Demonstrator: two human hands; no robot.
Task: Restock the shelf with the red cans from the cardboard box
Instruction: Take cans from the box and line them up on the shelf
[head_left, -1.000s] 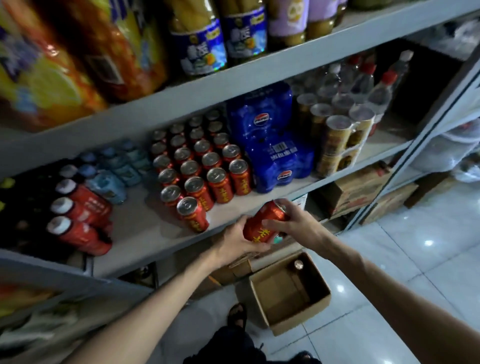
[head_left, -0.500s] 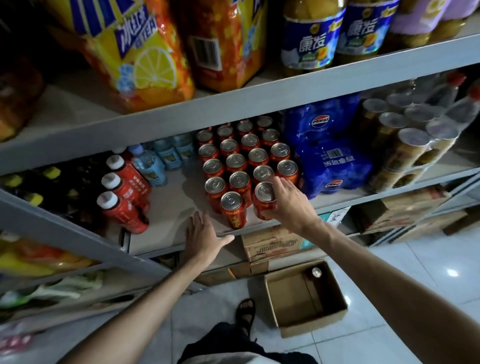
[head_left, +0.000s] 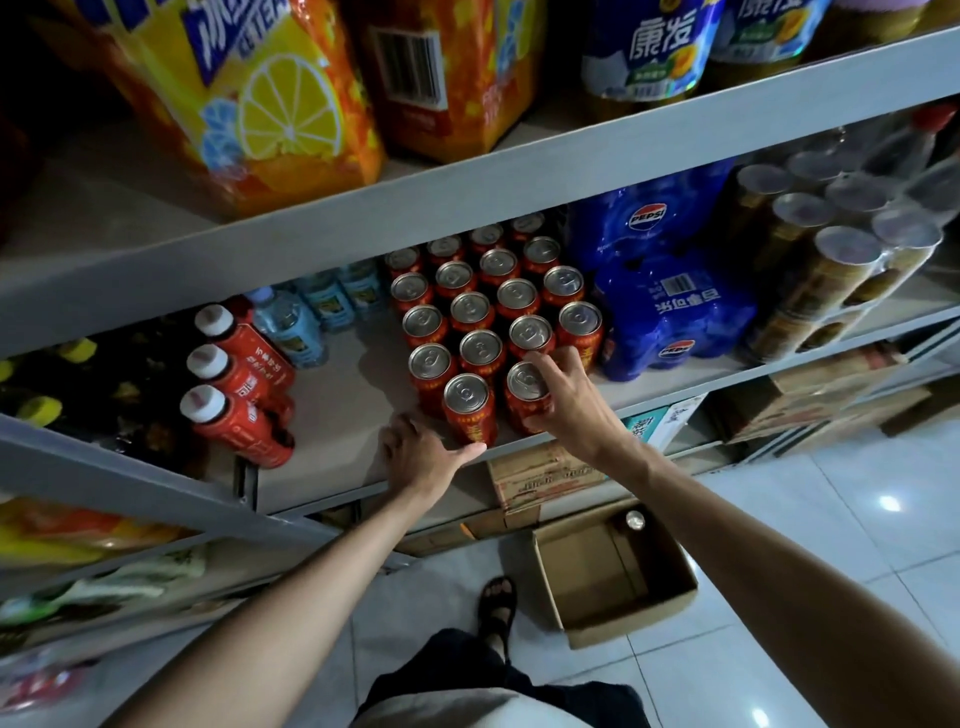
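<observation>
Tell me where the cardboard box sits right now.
In the head view, the cardboard box sits open on the floor, lower right of centre, just right of the sandalled foot.

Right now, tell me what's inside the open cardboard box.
In the cardboard box, one can stands in the far corner, only its silver top visible. The near wall hides some floor.

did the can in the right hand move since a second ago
Yes. The red can went from tilted in front of the shelf edge to upright on it, beside the front can, with the right hand gripping it.
</observation>
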